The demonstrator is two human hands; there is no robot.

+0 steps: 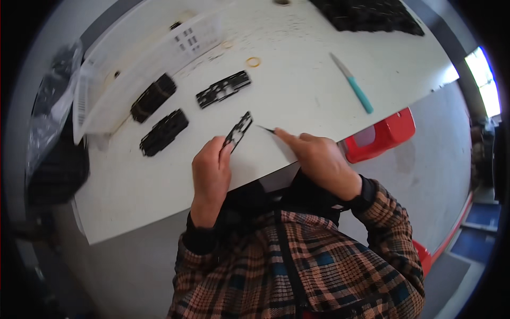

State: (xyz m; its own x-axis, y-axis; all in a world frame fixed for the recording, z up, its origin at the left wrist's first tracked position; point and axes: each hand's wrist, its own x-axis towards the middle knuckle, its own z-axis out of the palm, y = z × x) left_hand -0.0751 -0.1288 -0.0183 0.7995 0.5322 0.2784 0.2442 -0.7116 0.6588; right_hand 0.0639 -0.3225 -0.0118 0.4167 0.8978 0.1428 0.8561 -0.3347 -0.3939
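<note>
My left hand (210,167) is closed around the lower end of a thin black frame-like part (243,126) with cut-out openings, held tilted above the table's front edge. In my right hand (325,164) is a slim dark pointed tool (265,128); its handle is hidden in the fingers, so I cannot tell its exact kind. The tip points left toward the black part, a small gap away. Beyond my left hand lie a stack of similar black parts (223,89) and two darker bundles (154,98) (164,133).
On the white table (289,85) are a knife (358,94) with a teal handle, a yellow rubber band (253,62) and scattered black scraps. A white plastic basket (101,101) stands back left, a black pile (372,16) far right. A red stool (390,133) sits by the right edge.
</note>
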